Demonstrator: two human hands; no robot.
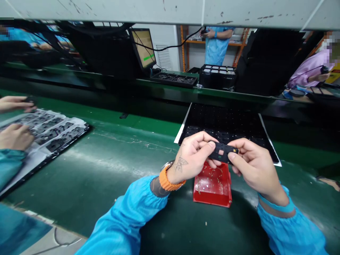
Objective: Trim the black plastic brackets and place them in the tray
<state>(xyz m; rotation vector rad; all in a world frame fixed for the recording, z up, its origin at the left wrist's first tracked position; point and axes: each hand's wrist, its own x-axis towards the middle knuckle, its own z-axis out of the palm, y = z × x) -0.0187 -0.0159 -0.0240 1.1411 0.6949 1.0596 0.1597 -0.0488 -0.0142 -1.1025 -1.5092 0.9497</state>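
A small black plastic part (221, 153), oblong with a pale pinkish square and a yellow spot on its face, is held up between both hands. My left hand (195, 154) pinches its left end between thumb and fingers. At the right end, my right hand (251, 166) grips it the same way. Below the part, a red plastic bin (212, 189) lies on the bench with small light-coloured bits scattered inside. Just behind my hands is a black tray (223, 118) with rows of pockets, resting on a white sheet.
At the left, a co-worker's hands (16, 136) work over a tray of black parts (61, 132) lined with white. The green bench (119, 159) runs across. On the shelf behind stand a monitor (143, 47), a shallow black tray (174, 79) and a black crate (217, 76).
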